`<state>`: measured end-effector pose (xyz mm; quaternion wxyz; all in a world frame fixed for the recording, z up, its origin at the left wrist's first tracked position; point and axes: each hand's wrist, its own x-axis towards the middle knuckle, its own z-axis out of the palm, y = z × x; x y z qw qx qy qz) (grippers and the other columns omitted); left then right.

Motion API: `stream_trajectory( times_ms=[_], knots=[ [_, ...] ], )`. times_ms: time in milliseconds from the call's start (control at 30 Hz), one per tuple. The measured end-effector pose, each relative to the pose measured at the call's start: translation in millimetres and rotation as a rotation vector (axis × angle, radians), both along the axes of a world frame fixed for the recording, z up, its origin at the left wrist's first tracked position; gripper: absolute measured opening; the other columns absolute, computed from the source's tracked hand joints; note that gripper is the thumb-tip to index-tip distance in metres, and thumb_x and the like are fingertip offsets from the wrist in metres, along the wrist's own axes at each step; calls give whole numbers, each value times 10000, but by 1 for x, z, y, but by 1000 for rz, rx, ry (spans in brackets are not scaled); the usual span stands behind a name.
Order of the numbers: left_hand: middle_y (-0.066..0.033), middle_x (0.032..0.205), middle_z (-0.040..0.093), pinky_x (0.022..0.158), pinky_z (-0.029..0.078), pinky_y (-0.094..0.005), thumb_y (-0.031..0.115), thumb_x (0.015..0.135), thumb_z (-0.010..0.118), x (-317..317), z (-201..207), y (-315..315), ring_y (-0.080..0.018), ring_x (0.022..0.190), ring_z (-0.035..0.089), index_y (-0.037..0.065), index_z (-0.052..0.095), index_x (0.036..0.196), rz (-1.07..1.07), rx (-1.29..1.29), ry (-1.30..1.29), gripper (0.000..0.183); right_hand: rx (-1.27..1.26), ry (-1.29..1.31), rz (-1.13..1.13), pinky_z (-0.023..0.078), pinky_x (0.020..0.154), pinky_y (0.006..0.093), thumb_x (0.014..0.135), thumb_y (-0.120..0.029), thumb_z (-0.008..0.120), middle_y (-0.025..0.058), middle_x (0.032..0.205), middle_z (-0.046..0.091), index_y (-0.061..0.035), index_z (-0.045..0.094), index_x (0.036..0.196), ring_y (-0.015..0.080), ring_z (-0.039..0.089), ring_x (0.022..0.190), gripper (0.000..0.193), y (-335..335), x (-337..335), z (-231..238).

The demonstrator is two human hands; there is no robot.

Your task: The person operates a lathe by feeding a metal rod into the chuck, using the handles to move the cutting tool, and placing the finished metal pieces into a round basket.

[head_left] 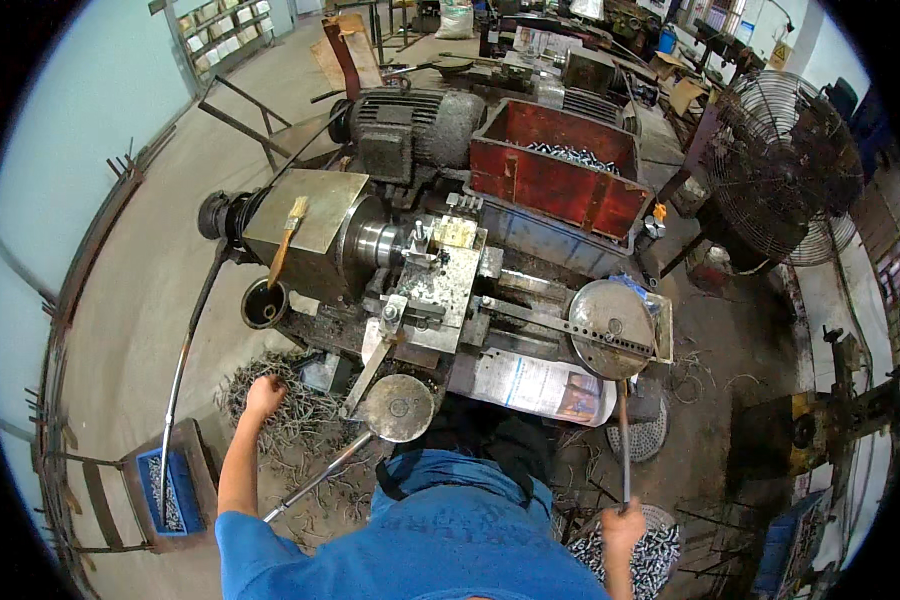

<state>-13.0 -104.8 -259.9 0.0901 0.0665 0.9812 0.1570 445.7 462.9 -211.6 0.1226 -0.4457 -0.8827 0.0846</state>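
Observation:
My right hand point(622, 525) is closed around a long metal lever rod point(624, 440). The rod runs up to a round metal disc point(610, 318) at the right end of a small lathe. My left hand point(264, 397) is closed over a tangled heap of metal shavings point(305, 415), left of the lathe; anything in its fingers is too small to make out. Between my arms another lever point(320, 473) slants up to a smaller round disc point(398, 408). Ahead are the lathe's shiny spindle point(378, 243) and its oily tool slide point(432, 285). A wooden-handled brush point(286, 245) leans from a dark cup point(253, 303).
A red box point(560, 190) of small metal parts stands behind the lathe on a blue-grey crate point(540, 240). At lower left, a blue bin point(151, 483) holds similar parts. More parts fill a round container point(660, 550) by my right hand. A large fan point(785, 165) stands at right.

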Motion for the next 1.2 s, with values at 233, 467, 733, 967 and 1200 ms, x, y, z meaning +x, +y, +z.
stream_trajectory(
  times_ms=[233, 467, 733, 967, 1200],
  knots=[
    [-205, 829, 642, 721, 499, -441, 423, 787, 596, -57, -29, 26, -362, 822, 618, 31, 640, 865, -176, -219, 39, 402, 243, -363, -10, 469, 677, 439, 581, -93, 616, 188, 877, 591, 12, 550, 1076, 366, 591, 766, 511, 206, -16, 10],
    [-244, 806, 634, 685, 511, -467, 533, 803, 552, -26, -107, 82, -392, 783, 634, -11, 633, 799, 351, -50, 164, 550, 451, 106, 257, 360, 933, 447, 548, -157, 560, 176, 1035, 586, 35, 598, 1035, 353, 511, 969, 525, 137, -84, 44],
    [-153, 895, 659, 710, 512, -455, 439, 756, 621, -47, -50, 48, -350, 828, 636, 48, 590, 963, -246, -364, -58, 444, 229, 314, 501, 434, 807, 396, 557, -66, 574, 144, 878, 629, -14, 643, 901, 333, 562, 858, 355, 87, -189, 114],
    [-168, 898, 653, 727, 496, -433, 381, 780, 624, -53, 21, 11, -331, 866, 628, 78, 630, 993, -64, -66, 0, 370, 137, 533, 1210, 462, 795, 378, 534, -111, 611, 134, 918, 628, -20, 631, 909, 316, 566, 863, 387, -38, -388, 185],
    [-162, 794, 655, 661, 488, -425, 363, 849, 554, -27, 185, -93, -351, 756, 633, 83, 648, 980, 307, -20, 517, 324, 403, -119, 1314, 310, 997, 389, 590, -241, 631, 98, 870, 651, -61, 706, 788, 264, 530, 976, 278, -145, -499, 188]
  ],
)
